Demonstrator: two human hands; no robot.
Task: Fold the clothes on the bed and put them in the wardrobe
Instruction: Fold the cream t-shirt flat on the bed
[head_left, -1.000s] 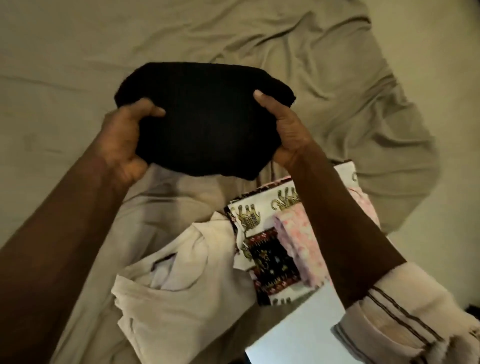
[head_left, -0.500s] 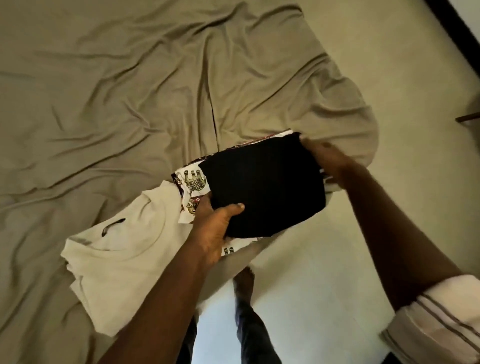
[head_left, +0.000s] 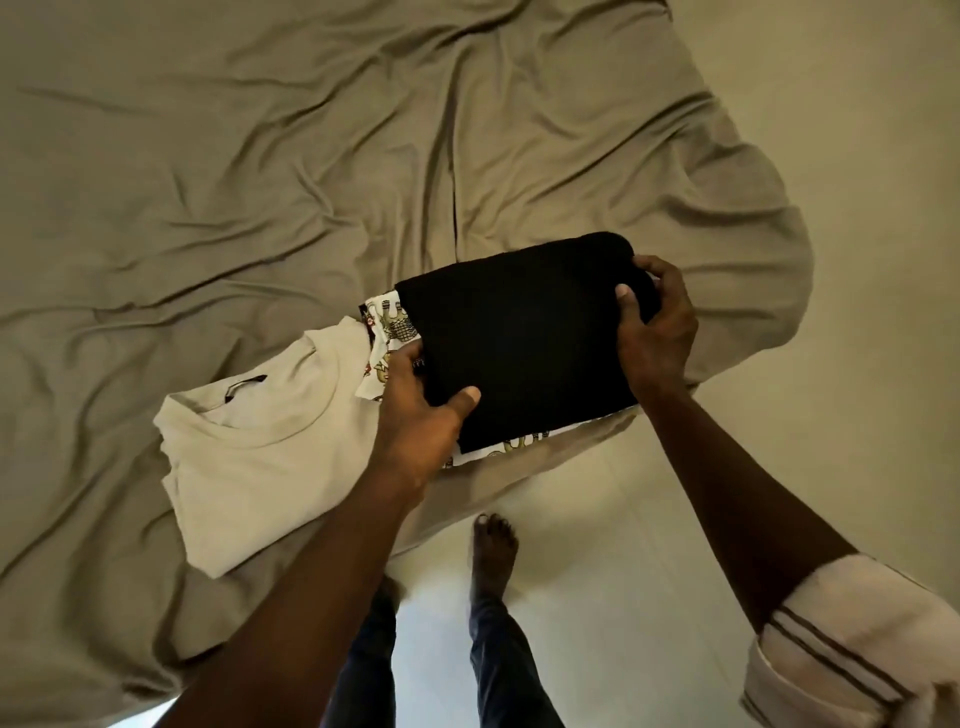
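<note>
At the near corner of the bed, a person holds a folded black garment by its two short ends, squarely on top of a folded patterned cloth close to the mattress edge. The left hand has a closed grip on the near corner, thumb on top and fingers tucked out of sight beneath. The right hand clasps the far end, thumb pressed down and fingers curled round the edge. Whether either grip also takes in the patterned cloth cannot be told.

Folding of this piece looks finished; the step in hand appears to be stacking it. A cream T-shirt, lying loosely just beside the pile and touching the patterned cloth, likely needs tidying next. The pile would then have to be lifted level, so the layers do not slide, and carried to the wardrobe, which is out of view.

A rumpled olive sheet covers the bed; the person's bare foot stands on the pale floor.
</note>
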